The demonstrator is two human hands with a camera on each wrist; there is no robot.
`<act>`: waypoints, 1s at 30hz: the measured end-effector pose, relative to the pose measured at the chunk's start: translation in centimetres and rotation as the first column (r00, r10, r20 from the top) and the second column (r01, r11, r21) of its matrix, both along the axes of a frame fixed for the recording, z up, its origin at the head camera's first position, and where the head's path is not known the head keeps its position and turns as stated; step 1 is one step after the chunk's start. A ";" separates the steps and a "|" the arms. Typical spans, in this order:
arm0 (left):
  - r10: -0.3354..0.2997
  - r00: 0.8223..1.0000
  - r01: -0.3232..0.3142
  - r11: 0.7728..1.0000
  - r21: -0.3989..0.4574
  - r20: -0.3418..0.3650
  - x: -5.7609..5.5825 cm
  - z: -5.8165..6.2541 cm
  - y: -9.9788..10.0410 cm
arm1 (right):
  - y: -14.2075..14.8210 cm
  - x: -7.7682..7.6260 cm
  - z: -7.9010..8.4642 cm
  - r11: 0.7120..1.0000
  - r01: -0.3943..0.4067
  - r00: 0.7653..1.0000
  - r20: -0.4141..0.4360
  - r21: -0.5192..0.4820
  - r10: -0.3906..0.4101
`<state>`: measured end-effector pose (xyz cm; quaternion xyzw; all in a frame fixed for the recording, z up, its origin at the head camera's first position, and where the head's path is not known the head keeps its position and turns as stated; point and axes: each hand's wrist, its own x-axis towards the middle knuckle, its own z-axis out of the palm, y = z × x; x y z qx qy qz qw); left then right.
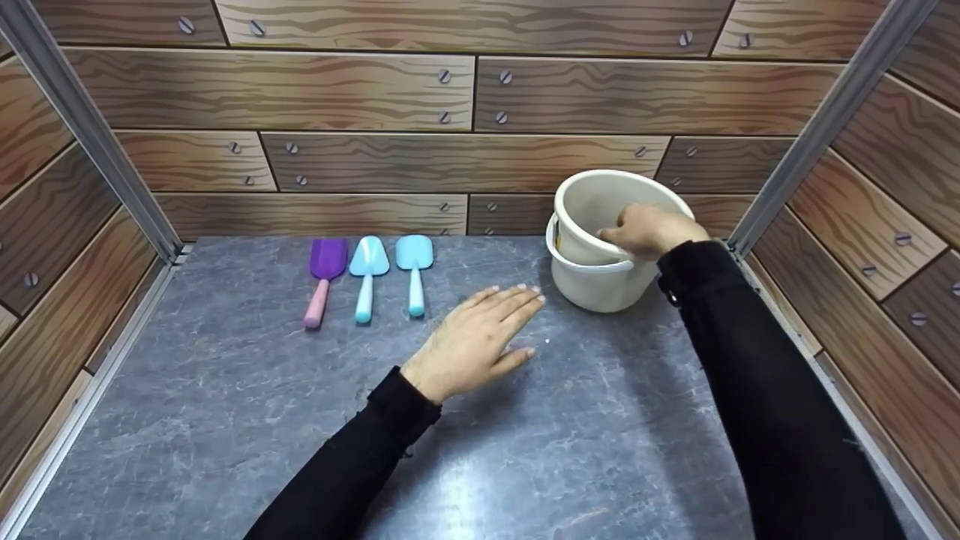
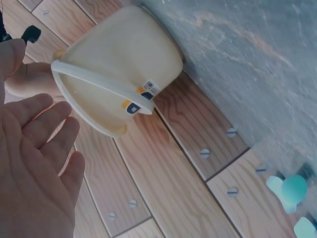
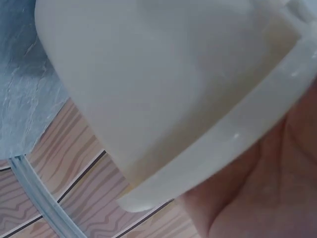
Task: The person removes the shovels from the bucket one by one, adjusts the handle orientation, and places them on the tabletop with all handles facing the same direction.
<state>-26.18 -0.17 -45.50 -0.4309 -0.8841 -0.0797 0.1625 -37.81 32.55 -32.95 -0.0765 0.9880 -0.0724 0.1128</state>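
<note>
A cream bucket (image 1: 596, 289) stands at the back right of the grey table, its white handle (image 1: 592, 265) lying down round the front. My right hand (image 1: 651, 229) reaches over the right of the rim into the mouth; its fingers are largely hidden, so what they hold cannot be told. In the right wrist view the bucket wall (image 3: 133, 89) fills most of the picture, with the palm beside the rim. My left hand (image 1: 476, 341) is left of the bucket and apart from it, fingers straight and nothing in it. The left wrist view shows a label (image 2: 148, 89) near the bucket's rim.
At the back left lie a purple scoop (image 1: 328, 259) with a pink handle, a light blue pointed trowel (image 1: 369, 259) and a light blue scoop (image 1: 415, 253), side by side. Wood-patterned walls (image 1: 360, 161) and metal corner posts (image 1: 814, 127) bound the table (image 1: 225, 420).
</note>
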 end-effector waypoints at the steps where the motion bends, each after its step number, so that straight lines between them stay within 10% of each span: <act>1: -0.003 1.000 0.003 1.000 -0.002 0.006 0.0 0.0 0.1 | 0.1 -0.3 -0.1 1.000 0.011 1.000 0.008 0.007 -0.011; 7: -0.007 1.000 0.007 1.000 -0.002 0.017 0.1 -0.2 0.2 | 1.6 -2.7 -1.4 0.996 0.052 0.997 0.060 0.070 -0.057; 16: -0.007 1.000 0.007 1.000 0.005 0.010 0.1 -0.2 0.3 | 0.1 0.5 1.2 0.992 0.017 0.993 0.116 0.125 -0.031; 30: -0.014 1.000 0.013 1.000 0.013 0.028 0.0 -0.3 -0.1 | 0.0 1.3 0.8 0.996 0.025 0.999 0.028 0.087 -0.027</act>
